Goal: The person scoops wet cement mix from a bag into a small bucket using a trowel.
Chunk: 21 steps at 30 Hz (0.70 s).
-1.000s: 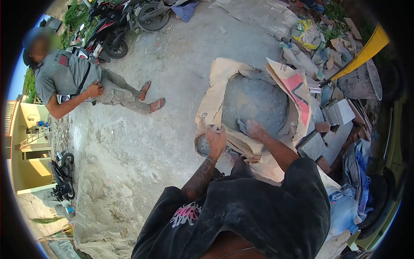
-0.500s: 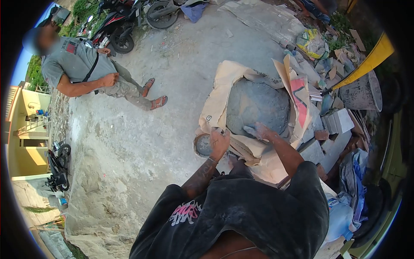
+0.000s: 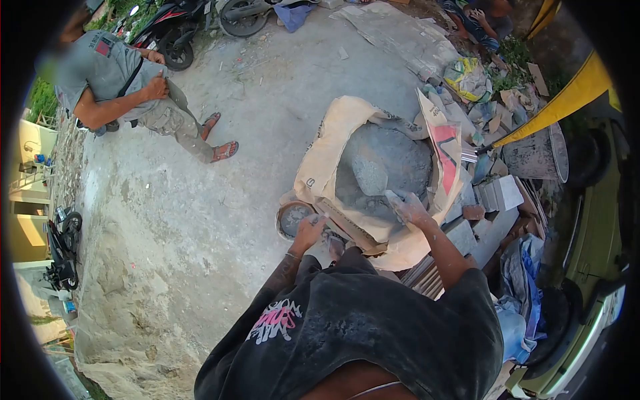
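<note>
A torn brown paper bag [image 3: 331, 150] stands open on the ground, with grey powder [image 3: 411, 160] inside. On the powder shows a lighter grey clump [image 3: 370, 175]. My right hand [image 3: 410, 209], coated in grey dust, reaches over the bag's near side, its fingers stretched toward the clump and holding nothing. The fingers of my left hand [image 3: 309, 231] are curled at the bag's near left corner, closed on its edge. Just left of that hand is a small round container [image 3: 291, 218] with grey material in it.
A person [image 3: 127, 87] stands at the left on the concrete ground [image 3: 220, 147]. Rubble, tiles and a large dusty bucket [image 3: 533, 153] lie to the right, beside a yellow strip [image 3: 560, 103]. Motorbikes [image 3: 175, 33] are parked at the back. Another person [image 3: 475, 23] is at the top right.
My right hand has drawn back slightly from the powder, and a lighter clump now shows there. My left hand has moved lower along the bag's corner. The view has shifted slightly.
</note>
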Motion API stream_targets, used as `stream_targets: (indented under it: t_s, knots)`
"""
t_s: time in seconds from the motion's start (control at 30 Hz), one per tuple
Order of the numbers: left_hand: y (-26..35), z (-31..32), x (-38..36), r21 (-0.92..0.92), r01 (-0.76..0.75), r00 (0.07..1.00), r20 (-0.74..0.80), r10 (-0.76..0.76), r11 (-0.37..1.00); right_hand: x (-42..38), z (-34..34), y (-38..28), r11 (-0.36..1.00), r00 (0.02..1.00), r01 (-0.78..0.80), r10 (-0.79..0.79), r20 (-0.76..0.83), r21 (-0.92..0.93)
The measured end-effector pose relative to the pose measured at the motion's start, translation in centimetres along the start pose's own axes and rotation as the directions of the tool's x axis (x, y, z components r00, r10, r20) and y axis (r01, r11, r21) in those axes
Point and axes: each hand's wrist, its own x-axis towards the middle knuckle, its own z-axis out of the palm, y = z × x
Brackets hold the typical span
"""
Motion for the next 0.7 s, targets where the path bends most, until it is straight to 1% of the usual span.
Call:
stream_targets:
  t_s: [0.07, 0.1, 0.13, 0.17, 0.2, 0.23, 0.27, 0.3, 0.33, 0.37, 0.4, 0.43, 0.47, 0.5, 0.57, 0.63, 0.67, 0.7]
  knots:
    - [-6.4, -1.2, -0.9, 0.052, -0.110, 0.985, -0.131, 0.116, 0.993, -2.0, -1.1, -2.2, 0.997, 0.997, -0.069, 0.070, -0.038, 0.038]
    - [-8.2, -2.3, -2.3, 0.199, 0.001, 0.979, -0.202, 0.040, 0.980, -2.7, -1.5, -2.6, 0.997, 0.996, -0.075, 0.077, -0.042, 0.029]
    - [-10.3, -3.5, -3.8, 0.239, 0.106, 0.970, -0.237, -0.047, 0.965, -3.4, -1.9, -2.9, 0.997, 0.995, -0.069, 0.071, -0.066, 0.039]
    - [-13.4, -4.7, -5.1, 0.287, 0.251, 0.946, -0.274, -0.172, 0.924, -4.1, -2.1, -3.3, 0.997, 0.994, -0.062, 0.066, -0.088, 0.048]
    - [-19.6, -5.6, -6.0, 0.479, 0.329, 0.935, -0.287, -0.208, 0.814, -5.0, -2.3, -3.9, 0.997, 0.994, -0.068, 0.071, -0.087, 0.038]
    - [-29.5, -6.3, -7.0, 0.708, 0.145, 0.972, -0.232, 0.033, 0.691, -5.7, -2.5, -4.7, 0.997, 0.993, -0.040, 0.046, -0.105, 0.062]
    - [-29.4, -7.2, -9.2, 0.654, 0.290, 0.951, -0.280, -0.132, 0.699, -6.4, -2.6, -5.6, 0.996, 0.993, -0.011, 0.022, -0.120, 0.085]
    - [-29.0, -8.2, -11.3, 0.595, 0.431, 0.901, -0.316, -0.296, 0.679, -7.1, -2.8, -6.7, 0.997, 0.993, -0.014, 0.022, -0.114, 0.073]
    - [-31.2, -8.9, -12.7, 0.680, 0.331, 0.944, -0.240, -0.229, 0.655, -7.7, -2.9, -8.0, 0.984, 0.992, -0.075, 0.090, -0.089, 0.161]
    - [-32.0, -9.5, -14.0, 0.751, 0.228, 0.973, -0.158, -0.167, 0.620, -8.3, -2.8, -9.2, 0.960, 0.986, -0.138, 0.156, -0.054, 0.244]
    - [-32.9, -9.7, -15.1, 0.723, 0.235, 0.972, -0.174, -0.158, 0.650, -8.7, -2.6, -9.9, 0.963, 0.987, -0.142, 0.155, -0.037, 0.229]
    - [-33.7, -9.4, -15.7, 0.708, 0.260, 0.966, -0.189, -0.179, 0.657, -8.9, -2.3, -10.5, 0.970, 0.991, -0.114, 0.127, -0.049, 0.215]
    - [-34.2, -9.0, -16.1, 0.609, 0.303, 0.948, -0.273, -0.164, 0.733, -8.9, -1.8, -11.3, 0.976, 0.994, -0.083, 0.094, -0.049, 0.200]
    - [-34.8, -8.7, -16.9, 0.499, 0.341, 0.917, -0.362, -0.166, 0.796, -9.2, -1.3, -12.7, 0.979, 0.996, -0.085, 0.087, -0.004, 0.185]
    - [-36.5, -7.6, -17.4, 0.528, 0.334, 0.900, -0.426, -0.097, 0.781, -9.6, 0.0, -15.5, 0.977, 0.990, -0.140, 0.137, 0.033, 0.163]
    - [-33.4, -7.3, -18.0, 0.442, 0.384, 0.888, -0.416, -0.195, 0.810, -9.3, 2.4, -16.3, 0.977, 0.987, -0.148, 0.138, 0.077, 0.152]
    - [-31.3, -7.4, -18.4, 0.421, 0.415, 0.873, -0.433, -0.223, 0.807, -9.2, 3.8, -16.7, 0.973, 0.989, -0.128, 0.110, 0.101, 0.193]
    - [-29.2, -7.5, -18.8, 0.231, 0.466, 0.825, -0.463, -0.325, 0.854, -8.9, 5.3, -17.0, 0.965, 0.989, -0.113, 0.085, 0.124, 0.236]
